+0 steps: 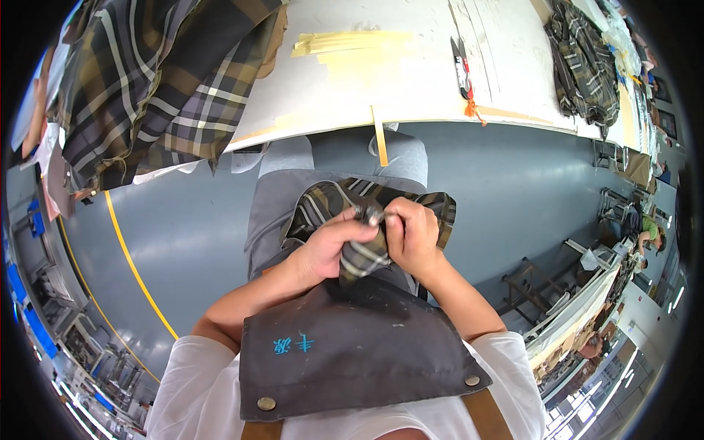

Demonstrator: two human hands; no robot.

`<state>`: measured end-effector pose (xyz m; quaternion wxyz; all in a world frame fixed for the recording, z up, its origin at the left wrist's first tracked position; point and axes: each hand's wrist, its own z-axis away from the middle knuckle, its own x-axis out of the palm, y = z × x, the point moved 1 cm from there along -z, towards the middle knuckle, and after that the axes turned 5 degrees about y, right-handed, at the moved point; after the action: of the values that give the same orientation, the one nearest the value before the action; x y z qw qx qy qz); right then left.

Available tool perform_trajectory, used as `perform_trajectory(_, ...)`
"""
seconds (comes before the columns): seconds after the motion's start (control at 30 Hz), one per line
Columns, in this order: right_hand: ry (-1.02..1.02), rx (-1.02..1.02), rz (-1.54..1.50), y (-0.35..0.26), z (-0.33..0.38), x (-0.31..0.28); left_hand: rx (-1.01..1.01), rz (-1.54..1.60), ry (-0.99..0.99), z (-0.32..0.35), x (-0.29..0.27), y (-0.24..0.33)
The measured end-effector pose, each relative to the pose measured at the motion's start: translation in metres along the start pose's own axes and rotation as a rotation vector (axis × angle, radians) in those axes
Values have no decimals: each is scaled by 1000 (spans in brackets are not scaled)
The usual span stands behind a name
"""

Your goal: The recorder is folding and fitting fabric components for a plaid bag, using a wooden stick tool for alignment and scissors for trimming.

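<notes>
A dark plaid cloth piece [364, 258] with brown, black and white stripes is bunched up between my hands over my lap. My left hand [336, 243] is closed on its gathered part, thumb on top. Close beside it, my right hand [415, 233] pinches the same cloth with thumb and bent fingers. More of the plaid fabric [315, 209] spreads over my knees on the grey apron. What lies under the fingertips is too small and blurred to make out.
Ahead is a white worktable [345, 88] with yellow tape [337, 42] and small scissors [460, 70] with an orange tassel. A large plaid fabric pile [169, 81] overhangs the table's left edge; another plaid bundle [584, 70] is at right. A metal frame [524, 290] stands right.
</notes>
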<state>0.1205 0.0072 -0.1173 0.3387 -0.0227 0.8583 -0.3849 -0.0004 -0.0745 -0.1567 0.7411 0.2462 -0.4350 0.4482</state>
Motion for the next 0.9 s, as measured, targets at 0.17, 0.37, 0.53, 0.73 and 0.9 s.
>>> perform_trajectory(0.17,5,285,16,15,9,6,94,19,171,-16,0,7)
perform_trajectory(0.37,11,517,-1,24,9,15,60,166,301,-27,-2,14)
perform_trajectory(0.53,39,488,37,24,0,12,6,171,309,-30,8,19)
perform_trajectory(0.73,39,480,31,26,-5,11,15,177,348,-30,12,23)
perform_trajectory(0.9,52,467,43,24,-7,11,-3,189,345,-31,9,21)
